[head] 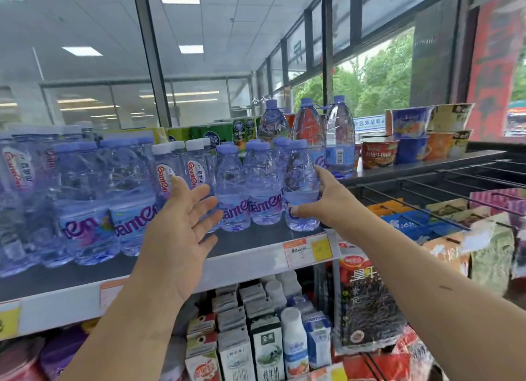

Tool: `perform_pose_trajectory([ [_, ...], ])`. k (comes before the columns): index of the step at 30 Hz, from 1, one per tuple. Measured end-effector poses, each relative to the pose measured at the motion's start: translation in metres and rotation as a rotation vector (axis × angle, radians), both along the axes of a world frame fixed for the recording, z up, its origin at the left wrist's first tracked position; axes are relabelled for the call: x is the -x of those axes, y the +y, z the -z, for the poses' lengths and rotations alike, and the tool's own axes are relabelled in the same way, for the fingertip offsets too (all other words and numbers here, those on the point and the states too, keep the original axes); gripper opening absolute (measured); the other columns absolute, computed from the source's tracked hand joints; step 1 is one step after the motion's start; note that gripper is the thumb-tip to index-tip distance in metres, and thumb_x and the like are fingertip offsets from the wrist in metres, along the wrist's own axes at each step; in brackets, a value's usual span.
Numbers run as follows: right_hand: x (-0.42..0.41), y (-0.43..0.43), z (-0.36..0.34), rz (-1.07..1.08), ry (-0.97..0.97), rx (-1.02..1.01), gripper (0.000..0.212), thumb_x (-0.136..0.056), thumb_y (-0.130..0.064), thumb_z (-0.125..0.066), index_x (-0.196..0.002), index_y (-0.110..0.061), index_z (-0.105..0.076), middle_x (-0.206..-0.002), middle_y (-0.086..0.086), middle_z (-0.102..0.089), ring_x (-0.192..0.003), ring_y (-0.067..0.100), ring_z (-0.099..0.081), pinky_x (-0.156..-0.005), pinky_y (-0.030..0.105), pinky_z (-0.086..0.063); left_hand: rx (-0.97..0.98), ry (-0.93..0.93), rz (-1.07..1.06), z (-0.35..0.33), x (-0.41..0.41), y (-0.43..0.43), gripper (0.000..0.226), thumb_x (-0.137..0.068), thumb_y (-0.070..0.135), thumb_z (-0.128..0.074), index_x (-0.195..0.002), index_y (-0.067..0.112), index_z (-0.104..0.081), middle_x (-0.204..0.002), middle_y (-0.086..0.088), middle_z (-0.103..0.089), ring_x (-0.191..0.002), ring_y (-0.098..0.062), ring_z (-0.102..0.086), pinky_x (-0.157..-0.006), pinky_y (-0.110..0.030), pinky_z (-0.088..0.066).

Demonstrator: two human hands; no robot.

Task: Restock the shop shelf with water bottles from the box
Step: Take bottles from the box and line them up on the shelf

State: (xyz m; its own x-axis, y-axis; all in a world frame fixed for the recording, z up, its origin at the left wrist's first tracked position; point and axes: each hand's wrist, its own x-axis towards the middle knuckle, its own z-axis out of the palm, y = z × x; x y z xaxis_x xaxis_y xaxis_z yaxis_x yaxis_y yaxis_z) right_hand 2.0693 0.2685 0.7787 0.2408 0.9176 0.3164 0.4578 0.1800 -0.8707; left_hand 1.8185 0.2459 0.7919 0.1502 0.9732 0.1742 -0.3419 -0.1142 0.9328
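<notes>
Clear water bottles with purple caps and purple lettering stand in rows on the grey shelf [250, 239]. My right hand [327, 201] grips the rightmost small water bottle [300, 181], which stands upright near the shelf's front. My left hand [182, 224] hovers with fingers spread just in front of the neighbouring small bottles [232, 187], holding nothing. Larger bottles [85, 204] of the same brand fill the left part of the shelf. The box is not in view.
Three big handled water jugs [338, 135] stand behind on the right, beside stacked instant noodle cups [410, 141]. Milk cartons [267, 349] and snack packs fill the shelf below. A wire rack [444, 187] with packets sits at the right. Price tags [307, 249] hang on the shelf edge.
</notes>
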Motion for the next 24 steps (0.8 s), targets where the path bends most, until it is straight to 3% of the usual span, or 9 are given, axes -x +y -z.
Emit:
perform_pose_trajectory([
  [2, -0.007, 0.002, 0.006, 0.004, -0.022, 0.016, 0.084, -0.069, -0.010, -0.087, -0.139, -0.025, -0.044, -0.122, -0.002, -0.066, -0.106, 0.019, -0.066, -0.097, 0.047, -0.053, 0.009, -0.001, -0.011, 0.002, -0.004, 0.003, 0.070, -0.094, 0.066, -0.031, -0.142, 0.018, -0.051, -0.142, -0.003, -0.055, -0.131, -0.026, -0.050, -0.117, -0.053, -0.026],
  [5, -0.013, 0.005, 0.010, 0.017, -0.030, 0.019, 0.067, -0.071, -0.007, -0.085, -0.129, -0.023, -0.054, -0.106, -0.007, -0.071, -0.097, 0.013, -0.068, -0.092, 0.039, -0.055, 0.016, 0.003, -0.013, 0.004, -0.012, 0.006, 0.069, -0.095, 0.065, -0.031, -0.140, 0.018, -0.053, -0.139, -0.003, -0.058, -0.129, -0.025, -0.053, -0.117, -0.054, -0.026],
  [8, -0.016, 0.015, 0.008, 0.025, -0.009, 0.043, 0.065, -0.073, -0.007, -0.083, -0.128, -0.018, -0.051, -0.108, -0.003, -0.069, -0.099, 0.015, -0.067, -0.093, 0.039, -0.054, 0.013, 0.002, -0.014, 0.006, -0.018, 0.007, 0.070, -0.093, 0.067, -0.032, -0.139, 0.018, -0.054, -0.137, -0.003, -0.059, -0.126, -0.024, -0.055, -0.117, -0.055, -0.026],
  [11, -0.019, 0.025, 0.008, 0.023, -0.013, 0.064, 0.054, -0.076, -0.009, -0.082, -0.115, -0.023, -0.046, -0.107, -0.003, -0.065, -0.101, 0.018, -0.064, -0.096, 0.041, -0.052, 0.016, 0.012, -0.028, 0.006, -0.019, 0.008, 0.069, -0.093, 0.067, -0.032, -0.138, 0.019, -0.055, -0.136, -0.003, -0.060, -0.125, -0.023, -0.055, -0.117, -0.055, -0.026],
  [17, -0.018, 0.030, 0.010, 0.043, -0.031, 0.042, 0.067, -0.075, -0.017, -0.085, -0.130, -0.017, -0.047, -0.104, -0.006, -0.063, -0.092, 0.011, -0.062, -0.078, 0.028, -0.047, 0.024, 0.028, -0.046, 0.007, -0.021, 0.010, 0.068, -0.094, 0.066, -0.032, -0.136, 0.019, -0.056, -0.136, -0.003, -0.060, -0.126, -0.025, -0.055, -0.117, -0.056, -0.026],
  [24, -0.014, 0.030, 0.012, 0.088, -0.062, 0.036, 0.070, -0.074, -0.028, -0.086, -0.129, -0.017, -0.044, -0.109, -0.003, -0.062, -0.096, 0.016, -0.062, -0.082, 0.031, -0.048, 0.020, 0.052, -0.060, 0.008, -0.022, 0.011, 0.069, -0.091, 0.067, -0.034, -0.135, 0.019, -0.058, -0.132, -0.001, -0.062, -0.127, -0.026, -0.055, -0.117, -0.056, -0.026],
])
